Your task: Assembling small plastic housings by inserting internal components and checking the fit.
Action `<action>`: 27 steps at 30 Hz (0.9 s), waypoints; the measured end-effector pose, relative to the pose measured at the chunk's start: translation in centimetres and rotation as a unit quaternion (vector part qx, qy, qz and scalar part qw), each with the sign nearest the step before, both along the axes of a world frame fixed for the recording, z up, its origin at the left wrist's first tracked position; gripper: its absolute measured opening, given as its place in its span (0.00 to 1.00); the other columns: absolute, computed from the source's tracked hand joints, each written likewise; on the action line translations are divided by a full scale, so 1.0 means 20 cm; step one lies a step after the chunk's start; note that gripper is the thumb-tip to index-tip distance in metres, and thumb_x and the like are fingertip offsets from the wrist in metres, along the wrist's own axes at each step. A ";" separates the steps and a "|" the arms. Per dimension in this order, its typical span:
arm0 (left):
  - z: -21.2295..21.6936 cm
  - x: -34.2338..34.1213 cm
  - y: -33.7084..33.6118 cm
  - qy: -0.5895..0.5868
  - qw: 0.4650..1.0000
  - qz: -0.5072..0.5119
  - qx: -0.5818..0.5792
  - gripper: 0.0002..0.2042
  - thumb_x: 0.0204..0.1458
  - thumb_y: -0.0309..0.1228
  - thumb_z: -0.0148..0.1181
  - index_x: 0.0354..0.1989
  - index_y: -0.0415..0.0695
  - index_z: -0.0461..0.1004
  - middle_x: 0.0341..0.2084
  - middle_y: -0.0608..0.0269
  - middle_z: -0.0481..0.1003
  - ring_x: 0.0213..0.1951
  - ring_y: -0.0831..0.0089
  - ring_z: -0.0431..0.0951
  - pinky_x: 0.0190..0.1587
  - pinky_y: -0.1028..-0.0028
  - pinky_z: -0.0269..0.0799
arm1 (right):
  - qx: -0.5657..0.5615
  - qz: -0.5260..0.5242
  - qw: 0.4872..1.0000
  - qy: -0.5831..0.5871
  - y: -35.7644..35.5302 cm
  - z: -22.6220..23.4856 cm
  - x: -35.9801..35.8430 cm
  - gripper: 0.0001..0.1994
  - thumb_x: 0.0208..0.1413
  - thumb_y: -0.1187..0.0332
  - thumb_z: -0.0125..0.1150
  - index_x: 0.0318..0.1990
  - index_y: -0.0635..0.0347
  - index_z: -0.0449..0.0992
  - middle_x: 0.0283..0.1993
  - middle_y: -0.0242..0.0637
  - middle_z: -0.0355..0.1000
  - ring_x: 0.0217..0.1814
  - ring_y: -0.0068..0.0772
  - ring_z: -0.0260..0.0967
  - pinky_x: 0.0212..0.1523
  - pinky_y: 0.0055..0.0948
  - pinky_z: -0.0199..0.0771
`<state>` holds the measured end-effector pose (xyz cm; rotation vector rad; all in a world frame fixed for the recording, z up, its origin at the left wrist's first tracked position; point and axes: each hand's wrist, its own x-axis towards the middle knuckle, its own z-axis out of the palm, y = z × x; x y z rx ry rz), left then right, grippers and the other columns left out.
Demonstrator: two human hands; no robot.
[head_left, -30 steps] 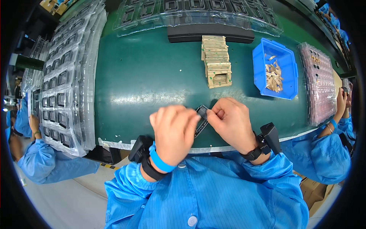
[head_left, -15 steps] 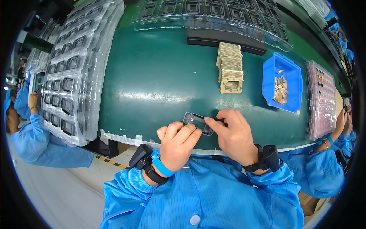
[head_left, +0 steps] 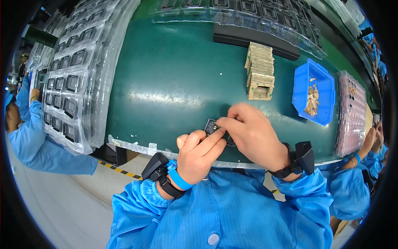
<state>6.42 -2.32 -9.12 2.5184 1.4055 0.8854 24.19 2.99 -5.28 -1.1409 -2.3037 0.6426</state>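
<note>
Black small frame part [head_left: 212, 126] sits pinched between both hands over the near edge of the green table [head_left: 174, 83]. Left hand [head_left: 198, 157]: thumb and forefinger closed on the part's lower side, blue wristband and black wrist device on that arm. Right hand [head_left: 248, 133]: fingertips clamped on the part's right end from above, black wrist strap behind it. Part itself is mostly covered by fingers, so shape is hard to read, probably a rectangular bezel. Containers: blue bin [head_left: 299, 89] to the right, holding a loose pile of small tan pieces [head_left: 311, 99] along its right half, rest of the floor bare. Just left of the bin, a stack of tan cardboard-like frames [head_left: 260, 70], standing on the table, not in anything. Clear blister trays [head_left: 70, 79] stacked at the left edge, pockets each filled with a dark frame. More clear trays [head_left: 248, 10] along the far side, resting over a black slab [head_left: 248, 39]. Pinkish tray [head_left: 351, 112] at far right, contents too small to tell. Another person's sleeve [head_left: 37, 141] at left.
</note>
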 end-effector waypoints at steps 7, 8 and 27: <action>-0.01 -0.01 0.00 -0.009 1.000 -0.004 -0.002 0.11 0.42 0.30 0.59 0.36 0.48 0.79 0.45 0.72 0.77 0.38 0.75 0.70 0.40 0.71 0.55 | 0.048 0.131 0.983 -0.122 0.13 0.04 -0.06 0.02 0.49 0.70 0.56 0.29 0.55 0.73 0.34 0.34 0.62 0.39 0.34 0.65 0.39 0.30 0.62; -0.01 0.00 0.00 -0.006 1.000 -0.006 -0.002 0.11 0.42 0.30 0.59 0.36 0.48 0.79 0.45 0.72 0.77 0.38 0.75 0.70 0.40 0.72 0.55 | 0.056 0.144 0.978 -0.140 0.14 0.05 -0.06 0.02 0.49 0.69 0.57 0.29 0.55 0.74 0.35 0.34 0.62 0.39 0.33 0.64 0.38 0.30 0.61; 0.02 0.05 -0.01 -0.010 0.998 0.066 -0.004 0.12 0.35 0.22 0.63 0.31 0.52 0.81 0.46 0.63 0.75 0.43 0.64 0.69 0.47 0.68 0.57 | 0.072 0.068 0.982 -0.163 0.07 0.11 0.15 0.05 0.46 0.74 0.58 0.31 0.57 0.69 0.35 0.35 0.63 0.43 0.39 0.63 0.48 0.38 0.55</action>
